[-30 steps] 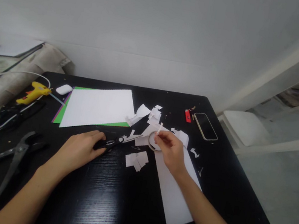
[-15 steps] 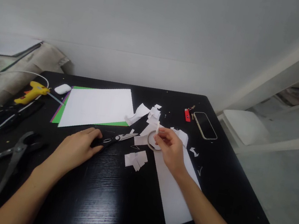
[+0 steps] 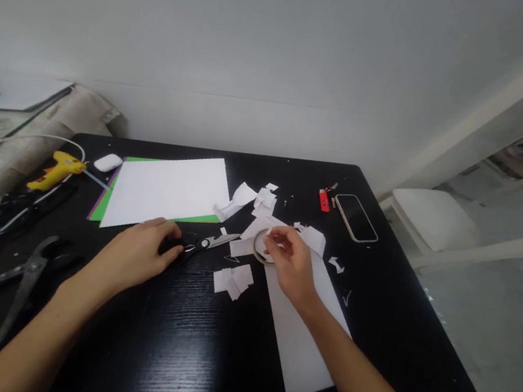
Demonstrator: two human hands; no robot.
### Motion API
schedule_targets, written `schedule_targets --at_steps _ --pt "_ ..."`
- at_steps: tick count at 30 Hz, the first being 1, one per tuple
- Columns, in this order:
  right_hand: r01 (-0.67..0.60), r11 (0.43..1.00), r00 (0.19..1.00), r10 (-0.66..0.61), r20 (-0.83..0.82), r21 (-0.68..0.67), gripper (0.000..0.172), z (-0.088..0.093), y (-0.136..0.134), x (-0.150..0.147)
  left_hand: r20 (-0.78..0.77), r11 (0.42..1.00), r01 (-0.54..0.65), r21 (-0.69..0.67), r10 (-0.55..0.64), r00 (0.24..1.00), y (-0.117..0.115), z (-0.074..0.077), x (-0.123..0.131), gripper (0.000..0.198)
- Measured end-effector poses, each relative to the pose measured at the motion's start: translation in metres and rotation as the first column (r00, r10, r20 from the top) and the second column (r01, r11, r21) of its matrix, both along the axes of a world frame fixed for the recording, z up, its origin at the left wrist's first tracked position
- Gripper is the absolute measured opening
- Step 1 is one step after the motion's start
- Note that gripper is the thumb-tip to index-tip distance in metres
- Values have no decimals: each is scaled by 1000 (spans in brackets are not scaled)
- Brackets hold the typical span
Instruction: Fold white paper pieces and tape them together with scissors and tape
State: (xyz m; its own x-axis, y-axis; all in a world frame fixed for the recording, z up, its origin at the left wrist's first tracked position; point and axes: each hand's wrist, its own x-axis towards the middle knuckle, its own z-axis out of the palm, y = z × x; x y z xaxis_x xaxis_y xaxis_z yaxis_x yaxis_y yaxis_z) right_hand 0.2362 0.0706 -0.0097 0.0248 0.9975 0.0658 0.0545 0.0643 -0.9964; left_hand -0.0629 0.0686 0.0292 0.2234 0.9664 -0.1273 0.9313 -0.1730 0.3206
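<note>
A pair of scissors (image 3: 206, 243) with black handles lies on the table, blades pointing right. My left hand (image 3: 147, 247) is closed at its handles, thumb and fingers on either side of them. My right hand (image 3: 291, 261) is pinched over a roll of tape (image 3: 257, 247), a pale ring resting on white paper pieces. Between my right thumb and fingertips shows a small whitish bit, seemingly a strip of the tape; most of it is hidden. Below that hand lies a long white paper strip (image 3: 293, 348). A small pile of cut paper (image 3: 233, 280) sits between my hands.
White paper (image 3: 167, 187) covers green and purple sheets at the back left. A yellow glue gun (image 3: 57, 172), a white case (image 3: 108, 162), cables and large pliers (image 3: 30, 278) are at left. Crumpled paper (image 3: 241, 199), a red lighter (image 3: 324, 200) and a phone (image 3: 357, 217) lie further right.
My right hand has lowered slightly at the tape roll, and the whitish strip that stood up from its fingertips now barely shows. My left hand stays at the scissors. The view has shifted slightly.
</note>
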Motion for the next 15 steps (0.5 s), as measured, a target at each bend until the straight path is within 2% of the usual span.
schedule_targets --at_steps 3,5,10,12,15 --pt "-2 1000 1000 2 -7 1 17 -1 -1 -2 17 994 32 107 -34 999 14 11 15 32" --pt "-11 1000 1000 11 -18 -16 17 -2 -1 -3 41 984 53 167 -61 997 26 12 28 37" --pt "-22 1000 999 21 -33 -10 15 -3 -3 -5 -20 940 144 310 -145 989 46 -7 54 43" --pt "-50 998 998 49 -39 -26 14 -1 -4 -6 -46 935 153 320 -147 988 49 -17 60 38" --pt "-87 995 996 86 -39 -38 12 2 -6 -6 31 938 123 323 -140 990 50 -23 63 23"
